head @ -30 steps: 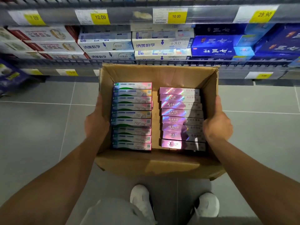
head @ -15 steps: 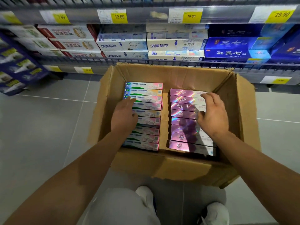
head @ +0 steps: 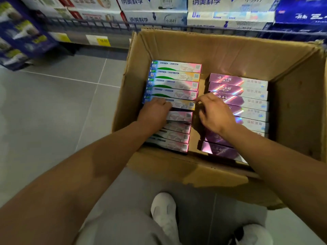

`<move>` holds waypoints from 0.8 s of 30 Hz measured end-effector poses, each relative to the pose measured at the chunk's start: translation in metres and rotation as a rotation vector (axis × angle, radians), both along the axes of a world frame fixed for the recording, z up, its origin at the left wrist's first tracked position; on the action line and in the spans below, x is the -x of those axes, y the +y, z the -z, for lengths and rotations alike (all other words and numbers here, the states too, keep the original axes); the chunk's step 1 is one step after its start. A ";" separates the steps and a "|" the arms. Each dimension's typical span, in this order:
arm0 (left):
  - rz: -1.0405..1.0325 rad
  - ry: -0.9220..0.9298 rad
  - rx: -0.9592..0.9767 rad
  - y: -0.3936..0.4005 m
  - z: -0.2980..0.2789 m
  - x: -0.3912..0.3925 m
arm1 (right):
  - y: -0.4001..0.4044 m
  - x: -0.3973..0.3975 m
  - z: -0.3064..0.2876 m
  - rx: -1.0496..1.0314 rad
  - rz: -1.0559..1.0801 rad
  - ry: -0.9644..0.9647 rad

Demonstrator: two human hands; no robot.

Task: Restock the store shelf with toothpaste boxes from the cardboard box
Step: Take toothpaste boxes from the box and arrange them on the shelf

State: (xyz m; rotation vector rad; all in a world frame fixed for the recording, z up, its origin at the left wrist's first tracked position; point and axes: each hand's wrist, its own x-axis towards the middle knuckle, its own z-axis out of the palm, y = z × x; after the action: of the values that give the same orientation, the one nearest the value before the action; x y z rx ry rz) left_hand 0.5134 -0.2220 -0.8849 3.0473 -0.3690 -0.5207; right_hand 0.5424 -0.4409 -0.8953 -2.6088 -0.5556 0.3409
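Observation:
An open cardboard box [head: 221, 53] sits on the floor in front of me. Inside it, pastel toothpaste boxes [head: 175, 75] are stacked in a left row and shiny purple toothpaste boxes [head: 247, 101] in a right row. My left hand [head: 154, 112] curls over the left end of one pastel box [head: 180, 103] in the middle of the left row. My right hand [head: 215, 114] pinches the right end of the same box, which sits slightly raised above its neighbours. My right forearm hides part of the purple row.
The store shelf [head: 159, 23] runs just behind the cardboard box, filled with white and blue toothpaste cartons, with a yellow price tag [head: 103, 40] below it. Dark blue packages [head: 19, 36] hang at the far left. Grey tiled floor lies to the left; my white shoes [head: 164, 213] stand below the box.
My hands left the box's outer sides and reached inside. Both have converged on one pastel box in the left row; the right hand crossed over from the purple row. The camera has moved closer.

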 end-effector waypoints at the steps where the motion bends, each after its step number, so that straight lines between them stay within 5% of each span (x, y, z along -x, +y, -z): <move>1: 0.019 0.004 -0.031 0.000 0.000 0.000 | 0.004 -0.001 0.003 -0.001 -0.011 -0.003; 18: -0.859 0.174 0.934 0.022 -0.051 -0.016 | 0.028 -0.004 0.020 0.020 -0.144 -0.159; 24: -0.977 0.244 1.045 0.022 -0.053 -0.011 | 0.042 0.007 0.023 0.131 -0.117 -0.143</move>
State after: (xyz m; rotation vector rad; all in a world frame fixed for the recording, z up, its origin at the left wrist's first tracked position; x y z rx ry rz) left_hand 0.5249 -0.1995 -0.8316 1.7856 0.6352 -0.4029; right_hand 0.5351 -0.3988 -0.9181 -2.7485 -0.7609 0.2355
